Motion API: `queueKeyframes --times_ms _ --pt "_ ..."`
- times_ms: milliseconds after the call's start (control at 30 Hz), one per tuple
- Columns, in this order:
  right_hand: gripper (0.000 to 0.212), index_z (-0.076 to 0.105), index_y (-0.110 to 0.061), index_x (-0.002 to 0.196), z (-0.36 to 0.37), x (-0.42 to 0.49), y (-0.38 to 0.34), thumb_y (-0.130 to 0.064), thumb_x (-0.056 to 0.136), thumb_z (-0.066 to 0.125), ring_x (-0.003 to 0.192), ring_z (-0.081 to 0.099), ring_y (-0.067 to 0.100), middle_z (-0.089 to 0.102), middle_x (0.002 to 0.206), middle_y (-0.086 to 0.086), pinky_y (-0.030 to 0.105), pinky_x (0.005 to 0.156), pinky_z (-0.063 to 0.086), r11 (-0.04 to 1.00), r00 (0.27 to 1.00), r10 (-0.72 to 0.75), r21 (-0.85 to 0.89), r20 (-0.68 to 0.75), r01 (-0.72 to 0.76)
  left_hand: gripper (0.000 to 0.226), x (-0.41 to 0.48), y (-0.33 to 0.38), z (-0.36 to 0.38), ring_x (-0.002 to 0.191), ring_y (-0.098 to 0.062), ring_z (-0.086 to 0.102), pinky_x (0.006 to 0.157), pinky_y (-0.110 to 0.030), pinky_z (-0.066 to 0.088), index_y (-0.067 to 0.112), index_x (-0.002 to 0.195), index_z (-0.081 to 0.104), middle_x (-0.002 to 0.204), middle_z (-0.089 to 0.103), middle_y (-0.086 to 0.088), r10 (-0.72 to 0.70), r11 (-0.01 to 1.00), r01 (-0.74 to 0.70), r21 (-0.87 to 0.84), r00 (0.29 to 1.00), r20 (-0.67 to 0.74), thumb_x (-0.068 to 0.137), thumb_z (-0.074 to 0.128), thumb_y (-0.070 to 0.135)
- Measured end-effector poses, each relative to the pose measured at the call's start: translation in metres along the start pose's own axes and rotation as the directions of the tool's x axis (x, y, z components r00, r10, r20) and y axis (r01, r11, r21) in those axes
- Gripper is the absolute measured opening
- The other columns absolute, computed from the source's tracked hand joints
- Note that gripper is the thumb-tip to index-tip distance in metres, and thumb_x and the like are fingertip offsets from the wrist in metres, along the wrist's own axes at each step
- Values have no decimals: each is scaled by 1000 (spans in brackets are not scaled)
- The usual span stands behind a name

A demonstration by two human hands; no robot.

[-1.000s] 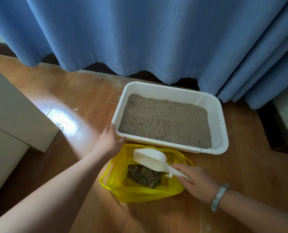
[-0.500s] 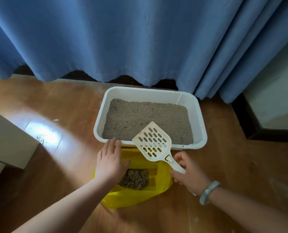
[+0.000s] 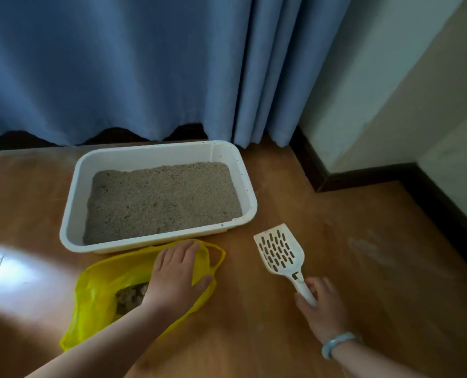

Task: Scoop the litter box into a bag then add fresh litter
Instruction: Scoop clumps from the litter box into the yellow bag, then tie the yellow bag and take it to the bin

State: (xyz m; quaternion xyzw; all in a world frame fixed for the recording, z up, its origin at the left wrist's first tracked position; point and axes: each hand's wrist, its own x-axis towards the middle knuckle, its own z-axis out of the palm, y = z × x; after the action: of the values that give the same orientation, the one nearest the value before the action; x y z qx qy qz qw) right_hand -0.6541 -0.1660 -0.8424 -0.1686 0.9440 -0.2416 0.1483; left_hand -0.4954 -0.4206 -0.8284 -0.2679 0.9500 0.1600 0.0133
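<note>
The left hand (image 3: 176, 271) lies flat on the crumpled yellow plastic bag (image 3: 101, 290), fingers straight, pressing its top down beside the dark scooped clumps (image 3: 130, 294) inside. The bag sits on the wooden floor (image 3: 336, 241), just in front of the white rectangular plastic litter box (image 3: 71, 214), whose grey litter looks level. The right hand (image 3: 321, 304) curls its fingers round the handle of the white slotted plastic scoop (image 3: 280, 253), low to the right of the box, blade empty. Scooping looks finished. Next probably comes letting go of the scoop, closing the bag and fetching fresh litter; no supply is in view.
</note>
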Motion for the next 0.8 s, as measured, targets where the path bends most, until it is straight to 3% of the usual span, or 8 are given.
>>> queueKeyframes --times_ms 100,300,500,700,800 --pt "13 54 -27 92 5 5 12 -26 84 64 79 48 9 45 85 -13 20 62 38 1000 1000 22 -23 7 -21 77 -1 5 4 116 -24 57 106 -41 33 15 131 52 127 59 -1 21 1000 -21 -7 1000 8 73 33 63" --pt "18 57 -22 99 19 22 9 -30 84 63 86 48 14 49 91 -6 28 75 42 985 994 -101 -133 41 106 95 -9 -1 -1 133 -14 39 115 -32 11 24 146 26 143 41 8 22 999 -21 -27 998 59 64 11 69" --pt "23 54 -24 105 28 27 2 -35 86 61 91 48 13 47 95 -8 24 77 42 982 991 -49 -175 124 71 90 -13 -15 -5 128 -21 46 112 -37 21 21 140 40 134 53 4 -14 997 15 -71 1000 17 65 21 67" --pt "30 54 -26 106 29 19 -9 -28 81 69 91 53 12 51 99 -9 28 75 52 998 997 -65 14 36 64 78 -18 -21 -14 131 -18 43 113 -34 19 23 141 37 137 50 5 -9 998 11 -54 1000 26 72 34 60" --pt "29 53 -23 105 27 19 -37 -24 81 69 86 55 10 50 100 -8 23 67 53 981 990 -128 140 -62 135 82 -23 -33 -19 122 -24 51 110 -38 27 19 137 45 128 58 0 -30 999 30 -10 999 17 69 27 62"
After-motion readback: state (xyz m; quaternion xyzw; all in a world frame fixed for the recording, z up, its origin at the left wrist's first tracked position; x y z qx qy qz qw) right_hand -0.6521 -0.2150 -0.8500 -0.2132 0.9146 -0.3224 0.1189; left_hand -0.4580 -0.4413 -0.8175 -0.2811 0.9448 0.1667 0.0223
